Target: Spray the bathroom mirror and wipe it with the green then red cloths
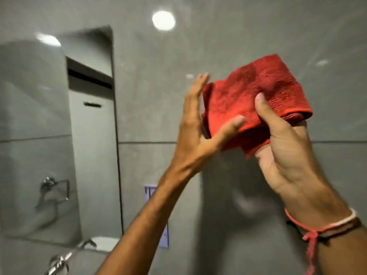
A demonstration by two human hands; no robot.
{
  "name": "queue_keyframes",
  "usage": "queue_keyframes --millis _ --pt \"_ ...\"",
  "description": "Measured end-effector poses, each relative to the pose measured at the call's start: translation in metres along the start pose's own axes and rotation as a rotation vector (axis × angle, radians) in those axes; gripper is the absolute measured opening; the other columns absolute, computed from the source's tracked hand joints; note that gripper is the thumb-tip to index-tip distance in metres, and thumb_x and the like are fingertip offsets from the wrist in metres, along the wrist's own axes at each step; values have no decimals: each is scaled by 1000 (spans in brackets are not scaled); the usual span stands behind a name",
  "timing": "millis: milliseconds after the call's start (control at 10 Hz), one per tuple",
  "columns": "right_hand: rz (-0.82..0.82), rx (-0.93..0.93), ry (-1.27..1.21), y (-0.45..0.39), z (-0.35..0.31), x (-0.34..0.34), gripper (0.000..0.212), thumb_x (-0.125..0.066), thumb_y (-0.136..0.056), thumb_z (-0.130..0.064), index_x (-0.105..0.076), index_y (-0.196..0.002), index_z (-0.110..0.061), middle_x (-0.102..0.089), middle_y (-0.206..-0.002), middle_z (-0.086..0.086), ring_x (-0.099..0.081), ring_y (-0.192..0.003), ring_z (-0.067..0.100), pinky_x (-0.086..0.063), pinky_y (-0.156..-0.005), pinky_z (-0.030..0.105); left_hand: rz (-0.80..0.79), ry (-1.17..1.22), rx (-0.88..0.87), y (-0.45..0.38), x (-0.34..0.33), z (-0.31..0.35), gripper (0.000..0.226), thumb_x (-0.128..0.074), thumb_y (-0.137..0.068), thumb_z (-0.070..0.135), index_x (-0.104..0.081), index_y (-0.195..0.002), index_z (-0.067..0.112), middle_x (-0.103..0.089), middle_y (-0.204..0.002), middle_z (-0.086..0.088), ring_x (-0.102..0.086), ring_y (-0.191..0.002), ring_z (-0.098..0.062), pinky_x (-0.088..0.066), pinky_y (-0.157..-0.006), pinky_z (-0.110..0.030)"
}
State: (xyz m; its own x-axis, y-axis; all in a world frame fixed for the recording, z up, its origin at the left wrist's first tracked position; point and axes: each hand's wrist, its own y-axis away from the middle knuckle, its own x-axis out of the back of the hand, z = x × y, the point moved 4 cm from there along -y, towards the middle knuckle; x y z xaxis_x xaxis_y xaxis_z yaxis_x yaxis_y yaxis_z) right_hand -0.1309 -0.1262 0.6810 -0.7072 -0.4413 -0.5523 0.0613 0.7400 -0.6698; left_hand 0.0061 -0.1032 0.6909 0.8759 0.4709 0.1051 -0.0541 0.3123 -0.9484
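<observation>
A folded red cloth (256, 100) is held up in front of me at chest height, before the grey tiled wall. My right hand (286, 155) grips its lower right part, thumb on the front and fingers behind. My left hand (198, 132) lies against the cloth's left edge with fingers straight, its thumb pressed on the cloth's lower front. The mirror (33, 135), with a rounded top corner, hangs on the wall to the left, apart from both hands. No green cloth or spray bottle is in view.
A chrome tap (59, 262) and a white basin edge (105, 243) sit at the lower left under the mirror. A towel ring (55, 187) shows in the mirror. A purple object (151, 193) is on the wall behind my left forearm.
</observation>
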Motion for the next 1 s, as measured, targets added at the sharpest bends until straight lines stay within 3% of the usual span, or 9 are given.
queue_keyframes --millis 100,200,400,500,600,700,800,900,1000 --pt "27 -108 -114 48 23 38 34 -57 -104 -9 -64 -137 -15 -74 -137 10 -74 -123 26 -60 -103 47 38 453 429 67 -17 -24 73 -70 -82 33 -45 -147 11 -55 -150 -11 -59 -131 -15 -51 -108 -31" --pt "88 -175 -30 105 51 86 27 -65 -99 -6 -76 -117 -23 -81 -120 1 -78 -111 17 -62 -101 41 -96 764 757 145 -44 -43 47 -67 -88 32 -64 -130 10 -71 -132 -12 -67 -120 -25 -55 -104 -51" --pt "185 -565 669 237 104 263 34 -83 -77 9 -72 -91 -19 -83 -79 -16 -75 -70 -3 -60 -66 13 -117 401 1262 366 -75 -79 19 -79 -81 12 -76 -100 10 -81 -87 4 -72 -75 -7 -57 -61 -16" --pt "136 -965 776 318 138 341 20 -85 -78 4 -80 -84 -14 -84 -79 -4 -75 -77 14 -62 -69 25 -203 315 1593 479 -89 -88 29 -80 -80 6 -72 -106 -5 -76 -94 -13 -66 -77 -19 -56 -63 -22" --pt "248 -1245 884 385 177 396 25 -82 -80 9 -77 -71 -14 -78 -77 9 -66 -87 29 -59 -81 50 -287 203 1755 554 -105 -103 27 -81 -79 1 -68 -102 -6 -71 -97 -20 -64 -79 -23 -54 -72 -31" --pt "360 -1380 890 417 212 425 16 -71 -86 17 -75 -100 11 -74 -110 37 -63 -96 32 -54 -102 65 -351 -15 1760 597 -120 -126 43 -81 -75 -3 -60 -113 -1 -68 -101 -12 -64 -91 -24 -55 -84 -38" --pt "381 -1483 845 432 242 451 45 -51 -91 27 -57 -135 18 -71 -120 33 -63 -85 26 -58 -90 52 -440 -34 1781 631 -136 -149 63 -75 -74 -11 -49 -130 1 -63 -115 -14 -63 -111 -32 -54 -99 -47" --pt "288 -1623 801 451 260 466 58 -34 -95 28 -43 -150 12 -70 -119 17 -57 -75 13 -53 -58 20 -579 -39 1775 662 -141 -158 82 -72 -77 -9 -36 -150 6 -56 -142 -15 -55 -132 -33 -43 -116 -45" --pt "152 -1557 760 458 273 472 64 -35 -92 31 -39 -153 13 -52 -152 34 -68 -106 28 -55 -75 8 -710 -58 1697 675 -145 -156 86 -67 -83 -4 -27 -157 13 -44 -156 -11 -47 -142 -33 -31 -124 -39"
